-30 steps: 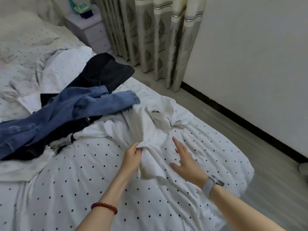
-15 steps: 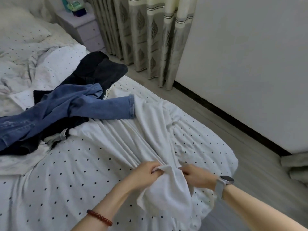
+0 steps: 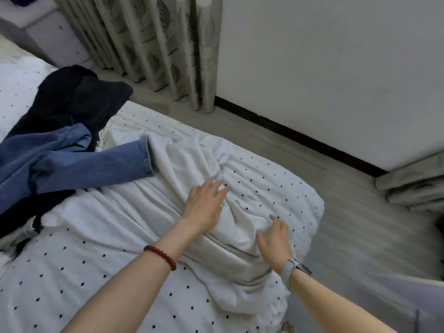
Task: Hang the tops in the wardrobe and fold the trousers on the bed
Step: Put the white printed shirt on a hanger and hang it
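Note:
A white garment [image 3: 182, 169] lies stretched across the near corner of the dotted bed [image 3: 72, 284]. My left hand [image 3: 204, 205] lies flat on its middle with fingers straight. My right hand [image 3: 274, 239] hovers open just above its lower part, near the bed's edge. Blue jeans [image 3: 72, 162] lie to the left, one leg's cuff overlapping the white cloth. A dark garment [image 3: 79, 99] lies behind and under the jeans.
Patterned curtains [image 3: 153, 44] hang at the back beside a white wall [image 3: 336, 68]. A bedside cabinet [image 3: 48, 37] stands at the far left. Grey floor [image 3: 360, 212] runs along the bed's right side, with a bundle of grey cloth [image 3: 418, 186] at the right edge.
Both hands have let go of the bunched white cloth and opened. The left hand moved forward onto the garment, which now lies flatter across the bed corner.

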`<state>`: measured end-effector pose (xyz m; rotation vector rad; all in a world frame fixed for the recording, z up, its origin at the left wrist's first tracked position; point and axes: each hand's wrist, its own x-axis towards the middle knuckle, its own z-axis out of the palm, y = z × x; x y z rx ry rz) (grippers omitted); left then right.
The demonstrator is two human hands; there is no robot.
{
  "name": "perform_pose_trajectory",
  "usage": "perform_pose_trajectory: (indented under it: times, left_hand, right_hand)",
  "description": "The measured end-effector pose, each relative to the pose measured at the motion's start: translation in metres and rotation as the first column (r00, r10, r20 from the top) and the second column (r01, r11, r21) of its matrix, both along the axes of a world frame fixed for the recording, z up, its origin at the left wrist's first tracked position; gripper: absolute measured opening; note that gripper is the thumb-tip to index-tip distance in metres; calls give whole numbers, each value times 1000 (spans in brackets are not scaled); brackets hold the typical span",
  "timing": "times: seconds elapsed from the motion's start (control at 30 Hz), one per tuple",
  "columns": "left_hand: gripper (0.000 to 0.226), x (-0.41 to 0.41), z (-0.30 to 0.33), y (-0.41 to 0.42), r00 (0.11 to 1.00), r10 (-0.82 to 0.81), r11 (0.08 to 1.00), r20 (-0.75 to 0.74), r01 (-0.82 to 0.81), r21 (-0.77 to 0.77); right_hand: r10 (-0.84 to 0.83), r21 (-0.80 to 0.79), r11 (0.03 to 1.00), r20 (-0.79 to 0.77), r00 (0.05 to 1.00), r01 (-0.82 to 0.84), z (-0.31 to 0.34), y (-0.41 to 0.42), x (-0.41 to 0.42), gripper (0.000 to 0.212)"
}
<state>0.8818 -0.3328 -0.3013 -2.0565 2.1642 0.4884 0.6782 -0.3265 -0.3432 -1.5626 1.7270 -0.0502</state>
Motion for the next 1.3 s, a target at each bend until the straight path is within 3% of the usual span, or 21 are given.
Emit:
perform_pose_trajectory:
  times: [0.07, 0.13, 0.2, 0.23, 0.3, 0.37, 0.47, 0.6, 0.77, 0.87, 0.97, 1.03, 1.1, 1.17, 1.3]
  left_hand:
    - [61, -2, -13, -23, 982, -156, 988, 109, 154, 29]
    - [67, -3, -25, -37, 942, -272, 960, 194, 252, 124]
    - [67, -7, -33, -43, 908, -335, 934, 251, 285, 216]
    - [63, -6, -35, -42, 894, -353, 926, 276, 292, 238]
    - [46, -9, -29, -38, 882, -375, 916, 285, 305, 261]
    - [30, -15, -19, -29, 908, -344, 930, 239, 294, 220]
    - [35, -36, 13, -9, 971, -190, 981, 142, 183, 64]
    - [6, -75, 68, 10, 999, -17, 994, -47, 12, -111]
    - [19, -150, 137, 6, 980, -7, 964, -197, -46, -263]
    - [28, -212, 192, 0, 927, -89, 899, -364, -83, -431]
    - [30, -275, 243, 0, 823, -232, 833, -519, -108, -543]
    - [22, -313, 264, -1, 749, -259, 903, -609, -36, -428]
    - [13, -340, 270, -6, 667, -164, 986, -727, 87, -142]
    - [30, -367, 269, -6, 581, -81, 974, -810, 217, 58]
    - [39, -413, 260, 4, 496, -96, 885, -863, 440, 154]
  right_hand:
    - [-164, 113, 982, 93, 982, 153, -6, -10, 8, 67]
    - [-233, 242, 951, 164, 959, 190, -6, -18, 13, 47]
    - [-102, 321, 946, 159, 982, 46, -1, -21, 12, 10]
    - [33, 306, 949, 150, 988, -78, 1, -21, 12, 10]
    - [192, 208, 952, 170, 967, -226, 12, -20, 2, 21]
    - [251, 59, 962, 190, 949, -266, 30, -21, -11, 20]
    - [305, -102, 952, 203, 930, -290, 70, -26, -43, 14]
    - [370, -309, 902, 195, 908, -301, 116, -34, -82, 14]
    - [308, -547, 824, 217, 926, -146, 182, -42, -156, 19]
    - [240, -746, 665, 241, 941, 22, 237, -41, -222, 27]
    - [178, -883, 439, 266, 947, 166, 286, -36, -282, 27]
    - [137, -896, 360, 326, 935, 259, 305, -31, -314, 24]
    - [104, -845, 420, 408, 907, 332, 312, -26, -335, 22]
    - [67, -756, 519, 500, 863, 398, 313, -15, -357, 21]
    - [-52, -538, 606, 708, 704, 586, 313, 9, -404, 31]
